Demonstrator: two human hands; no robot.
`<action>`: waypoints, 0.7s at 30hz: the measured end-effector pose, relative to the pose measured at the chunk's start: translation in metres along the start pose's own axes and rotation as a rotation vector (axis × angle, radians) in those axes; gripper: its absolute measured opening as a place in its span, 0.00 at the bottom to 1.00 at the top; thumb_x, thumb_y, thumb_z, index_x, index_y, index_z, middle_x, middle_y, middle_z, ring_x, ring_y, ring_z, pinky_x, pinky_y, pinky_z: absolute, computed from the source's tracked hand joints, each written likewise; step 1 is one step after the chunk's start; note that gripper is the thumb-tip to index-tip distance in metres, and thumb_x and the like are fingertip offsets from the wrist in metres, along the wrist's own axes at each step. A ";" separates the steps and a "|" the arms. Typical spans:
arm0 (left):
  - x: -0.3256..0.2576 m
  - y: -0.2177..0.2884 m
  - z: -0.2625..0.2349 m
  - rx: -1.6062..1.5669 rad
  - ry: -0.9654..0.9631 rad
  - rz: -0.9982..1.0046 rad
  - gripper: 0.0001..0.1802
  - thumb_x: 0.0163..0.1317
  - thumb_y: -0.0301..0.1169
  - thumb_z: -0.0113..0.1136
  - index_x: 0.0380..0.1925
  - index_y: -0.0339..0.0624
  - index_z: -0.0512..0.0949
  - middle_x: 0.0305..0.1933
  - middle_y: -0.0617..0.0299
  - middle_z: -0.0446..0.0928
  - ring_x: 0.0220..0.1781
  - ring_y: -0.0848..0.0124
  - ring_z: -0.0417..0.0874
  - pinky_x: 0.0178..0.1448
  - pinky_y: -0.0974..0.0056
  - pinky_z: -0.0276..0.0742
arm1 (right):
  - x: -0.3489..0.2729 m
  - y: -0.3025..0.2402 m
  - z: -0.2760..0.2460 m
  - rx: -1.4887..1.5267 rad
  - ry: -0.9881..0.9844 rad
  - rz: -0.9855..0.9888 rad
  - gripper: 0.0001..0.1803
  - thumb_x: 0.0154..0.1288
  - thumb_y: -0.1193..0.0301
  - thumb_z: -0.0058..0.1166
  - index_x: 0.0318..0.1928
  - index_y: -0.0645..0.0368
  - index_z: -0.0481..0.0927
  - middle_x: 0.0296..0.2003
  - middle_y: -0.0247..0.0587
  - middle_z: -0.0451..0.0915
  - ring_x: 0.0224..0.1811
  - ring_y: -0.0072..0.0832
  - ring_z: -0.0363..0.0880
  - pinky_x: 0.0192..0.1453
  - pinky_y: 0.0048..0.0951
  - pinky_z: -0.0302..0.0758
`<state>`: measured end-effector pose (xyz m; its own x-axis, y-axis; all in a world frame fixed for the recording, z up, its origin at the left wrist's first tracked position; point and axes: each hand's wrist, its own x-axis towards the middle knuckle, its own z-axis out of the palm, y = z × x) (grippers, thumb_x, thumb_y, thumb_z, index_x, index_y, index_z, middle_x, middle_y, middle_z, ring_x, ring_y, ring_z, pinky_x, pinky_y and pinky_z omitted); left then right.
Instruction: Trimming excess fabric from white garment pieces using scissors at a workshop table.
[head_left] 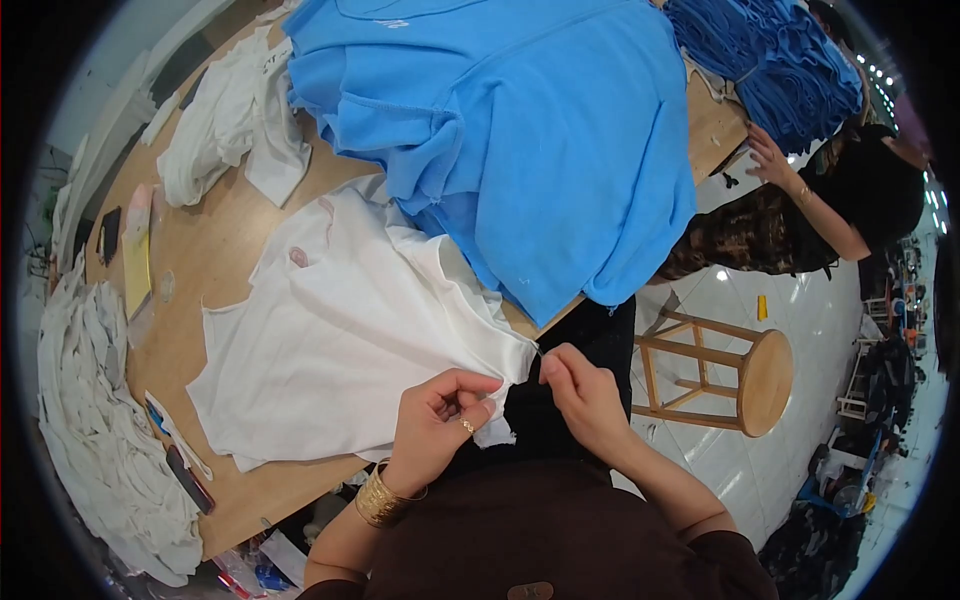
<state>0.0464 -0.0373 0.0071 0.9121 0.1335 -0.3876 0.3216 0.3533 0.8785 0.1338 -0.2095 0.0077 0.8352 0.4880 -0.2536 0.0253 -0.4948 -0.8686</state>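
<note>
A white cut garment piece [330, 340] lies spread over the table's near edge, its narrow corner hanging toward me. My left hand [445, 415], wearing a ring and a gold bracelet, pinches that corner between thumb and fingers. Just to the right, my right hand [585, 395] is closed, thumb against forefinger, beside the fabric's edge. A thin dark tip shows at its fingertips, too small to name. Beyond the white piece, a big heap of light blue sweatshirt fabric [560, 150] partly overlaps it.
White fabric bundles [225, 120] [100, 420] lie on the wooden table [170, 310] at its far left and left edge. A phone [190, 480] rests near the lower left. At right are a wooden stool [765, 383], a person [850, 200] and stacked dark blue fabric [770, 65].
</note>
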 end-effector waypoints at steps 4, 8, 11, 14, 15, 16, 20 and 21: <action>0.003 0.000 -0.001 0.026 0.009 -0.017 0.11 0.56 0.18 0.59 0.40 0.32 0.79 0.24 0.74 0.69 0.26 0.87 0.66 0.32 0.80 0.63 | 0.008 -0.016 -0.006 0.226 -0.062 0.103 0.11 0.66 0.65 0.50 0.37 0.61 0.75 0.19 0.24 0.66 0.22 0.12 0.63 0.28 0.18 0.63; 0.004 0.004 -0.001 0.069 0.012 0.009 0.10 0.56 0.20 0.59 0.39 0.34 0.79 0.24 0.71 0.72 0.26 0.84 0.69 0.33 0.78 0.67 | 0.026 0.003 -0.003 0.173 -0.242 -0.076 0.17 0.59 0.60 0.59 0.37 0.63 0.75 0.18 0.37 0.70 0.21 0.20 0.64 0.28 0.26 0.65; 0.001 0.001 -0.016 0.479 0.051 0.123 0.10 0.54 0.21 0.59 0.38 0.37 0.80 0.25 0.68 0.75 0.26 0.82 0.72 0.35 0.75 0.70 | 0.027 -0.009 -0.023 0.047 -0.216 -0.027 0.16 0.58 0.61 0.60 0.35 0.63 0.76 0.18 0.40 0.70 0.21 0.23 0.66 0.29 0.27 0.67; -0.002 0.005 -0.021 0.580 0.047 0.103 0.11 0.53 0.23 0.61 0.38 0.39 0.81 0.23 0.65 0.75 0.25 0.79 0.73 0.33 0.73 0.72 | 0.028 -0.012 -0.017 -0.039 -0.215 -0.146 0.16 0.56 0.61 0.62 0.35 0.61 0.77 0.19 0.42 0.72 0.20 0.27 0.71 0.26 0.28 0.68; 0.000 0.008 -0.016 0.639 0.067 0.122 0.11 0.53 0.24 0.61 0.39 0.40 0.81 0.23 0.64 0.74 0.24 0.78 0.73 0.33 0.73 0.72 | 0.028 -0.013 -0.015 -0.053 -0.227 -0.180 0.17 0.54 0.61 0.63 0.36 0.61 0.78 0.19 0.39 0.71 0.20 0.23 0.70 0.25 0.26 0.68; 0.003 0.008 -0.015 0.672 0.047 0.163 0.11 0.53 0.25 0.62 0.39 0.41 0.81 0.21 0.63 0.73 0.23 0.77 0.72 0.31 0.72 0.71 | 0.029 -0.017 -0.016 -0.091 -0.257 -0.212 0.17 0.55 0.60 0.61 0.37 0.60 0.77 0.20 0.44 0.73 0.23 0.35 0.74 0.27 0.31 0.69; 0.011 0.006 -0.006 0.755 0.062 0.252 0.07 0.55 0.26 0.64 0.34 0.38 0.80 0.22 0.64 0.75 0.24 0.78 0.72 0.32 0.72 0.71 | 0.027 -0.031 -0.019 -0.193 -0.290 -0.301 0.18 0.57 0.56 0.57 0.37 0.58 0.74 0.21 0.50 0.75 0.26 0.47 0.77 0.28 0.40 0.71; 0.013 0.005 -0.007 0.797 0.085 0.378 0.07 0.57 0.27 0.62 0.34 0.37 0.79 0.24 0.61 0.75 0.25 0.74 0.75 0.33 0.70 0.71 | 0.027 -0.034 -0.019 -0.223 -0.343 -0.300 0.18 0.58 0.55 0.56 0.37 0.57 0.74 0.20 0.50 0.75 0.26 0.47 0.77 0.28 0.41 0.71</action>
<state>0.0583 -0.0275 0.0047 0.9815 0.1898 -0.0232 0.1123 -0.4742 0.8732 0.1661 -0.1934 0.0383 0.5454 0.8218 -0.1646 0.3842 -0.4197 -0.8224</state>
